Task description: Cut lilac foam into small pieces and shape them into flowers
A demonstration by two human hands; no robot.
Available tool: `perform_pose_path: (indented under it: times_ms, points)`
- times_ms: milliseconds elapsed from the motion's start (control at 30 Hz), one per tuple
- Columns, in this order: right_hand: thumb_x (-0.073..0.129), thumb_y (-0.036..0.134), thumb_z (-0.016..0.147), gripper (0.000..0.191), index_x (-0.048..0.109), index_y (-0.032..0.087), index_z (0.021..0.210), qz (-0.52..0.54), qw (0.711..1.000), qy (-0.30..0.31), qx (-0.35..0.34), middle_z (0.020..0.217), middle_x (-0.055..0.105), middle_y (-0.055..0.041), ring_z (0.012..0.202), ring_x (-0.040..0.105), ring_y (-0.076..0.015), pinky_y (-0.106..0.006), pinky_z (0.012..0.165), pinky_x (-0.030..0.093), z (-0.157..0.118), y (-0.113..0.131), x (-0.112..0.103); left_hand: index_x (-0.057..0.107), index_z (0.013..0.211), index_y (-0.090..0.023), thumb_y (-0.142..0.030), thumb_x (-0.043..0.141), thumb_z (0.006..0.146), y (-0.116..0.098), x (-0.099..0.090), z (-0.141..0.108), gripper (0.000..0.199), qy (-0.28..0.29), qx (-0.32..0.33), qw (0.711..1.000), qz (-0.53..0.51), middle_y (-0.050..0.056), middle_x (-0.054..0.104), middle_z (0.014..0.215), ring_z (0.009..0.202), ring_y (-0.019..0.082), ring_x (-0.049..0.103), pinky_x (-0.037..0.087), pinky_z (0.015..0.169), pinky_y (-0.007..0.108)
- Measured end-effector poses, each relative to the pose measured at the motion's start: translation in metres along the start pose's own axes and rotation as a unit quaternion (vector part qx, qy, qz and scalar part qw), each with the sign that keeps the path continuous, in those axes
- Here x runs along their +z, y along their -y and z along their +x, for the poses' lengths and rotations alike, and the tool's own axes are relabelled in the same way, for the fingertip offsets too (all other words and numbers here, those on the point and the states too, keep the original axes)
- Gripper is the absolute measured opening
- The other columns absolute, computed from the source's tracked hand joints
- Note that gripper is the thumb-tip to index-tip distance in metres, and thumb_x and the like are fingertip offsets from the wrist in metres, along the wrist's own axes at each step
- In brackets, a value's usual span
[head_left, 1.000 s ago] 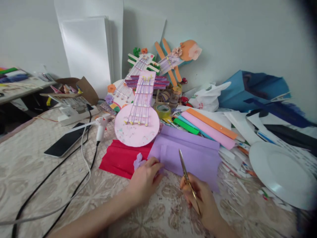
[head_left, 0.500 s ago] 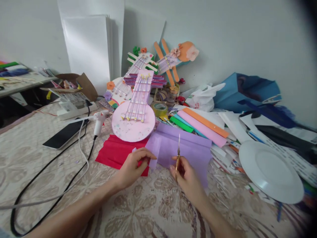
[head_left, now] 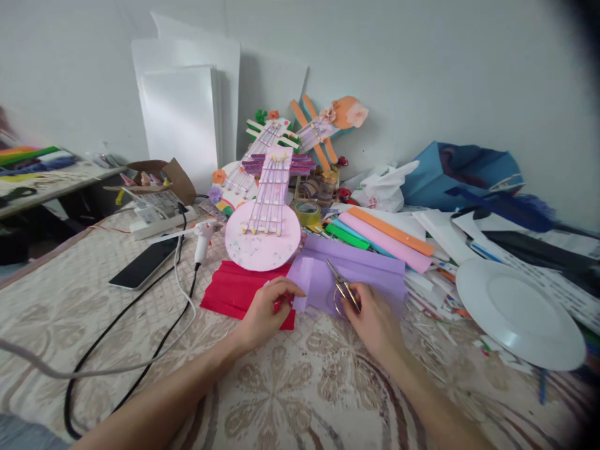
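Tablecloth [head_left: 272, 387] spans between your forearms, nearest you. Your R hand [head_left: 375, 312] now tilts the gold scissors [head_left: 344, 290] up-left over the purple paper [head_left: 375, 265]; ½ sec ago they pointed straight up. R thumb + fingers pinch the handles, palm down. Your L hand [head_left: 269, 309] curls over the red paper's [head_left: 225, 290] R edge, index toward the purple strip [head_left: 304, 275]; can't tell if it's pinching anything. Pink paper guitar [head_left: 262, 250] sits beyond.
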State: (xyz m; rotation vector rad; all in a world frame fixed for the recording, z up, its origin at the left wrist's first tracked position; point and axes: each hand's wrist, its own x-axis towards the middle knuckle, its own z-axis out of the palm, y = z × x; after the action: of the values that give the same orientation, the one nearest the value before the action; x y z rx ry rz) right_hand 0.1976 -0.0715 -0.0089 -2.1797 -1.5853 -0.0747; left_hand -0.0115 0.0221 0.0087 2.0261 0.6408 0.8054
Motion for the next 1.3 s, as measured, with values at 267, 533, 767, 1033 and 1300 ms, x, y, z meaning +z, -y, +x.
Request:
perform_pose_path:
  times_ms: [267,533,767,1033,1300]
  points:
    - [0.045,0.025,0.085,0.015,0.055,0.018,0.094,0.234,0.97,0.005,-0.064,0.083,0.057,-0.006,0.07,0.054,-0.0169,-0.028,0.064,0.043,-0.009,0.03,-0.014,0.06,0.093,-0.017,0.001,0.039,0.065,0.0,-0.006,-0.003,0.039,0.012,0.015,1.0,-0.015,0.005,0.058,0.09,0.082,0.013,0.055,0.045,0.07,0.024]
    - [0.046,0.03,0.085,0.017,0.056,0.018,0.091,0.432,0.89,0.143,-0.007,0.073,0.055,-0.0008,0.058,0.049,-0.012,-0.022,0.051,0.041,-0.02,0.057,0.0,0.061,0.088,-0.018,0.001,0.043,0.068,0.001,-0.013,-0.003,0.032,-0.025,0.08,0.996,0.023,0.005,0.058,0.089,0.087,0.014,0.054,0.044,0.077,0.027]
    - [0.043,0.036,0.086,0.021,0.054,0.018,0.083,0.446,0.883,0.146,0.006,0.063,0.051,0.0024,0.049,0.045,-0.0105,-0.021,0.046,0.035,-0.019,0.061,0.01,0.061,0.091,-0.018,-0.002,0.041,0.075,0.004,-0.014,-0.003,0.031,-0.029,0.092,0.995,0.041,0.006,0.058,0.091,0.09,0.014,0.054,0.044,0.08,0.027]
    - [0.037,0.04,0.09,0.03,0.051,0.019,0.074,0.396,0.91,0.114,-0.038,0.054,0.044,0.0038,0.047,0.04,-0.0106,-0.022,0.045,0.028,-0.021,0.064,0.023,0.062,0.091,-0.017,0.001,0.039,0.075,0.011,-0.016,-0.004,0.033,-0.044,0.126,0.99,0.044,0.006,0.058,0.091,0.087,0.014,0.055,0.044,0.077,0.027]
    - [0.029,0.038,0.093,0.036,0.05,0.019,0.071,0.406,0.907,0.105,-0.036,0.064,0.054,-0.0003,0.05,0.046,-0.0116,-0.023,0.047,0.033,-0.023,0.062,0.025,0.059,0.088,-0.016,0.004,0.04,0.073,0.012,-0.011,-0.004,0.031,-0.023,0.131,0.991,0.033,0.005,0.058,0.086,0.084,0.013,0.055,0.045,0.075,0.027]
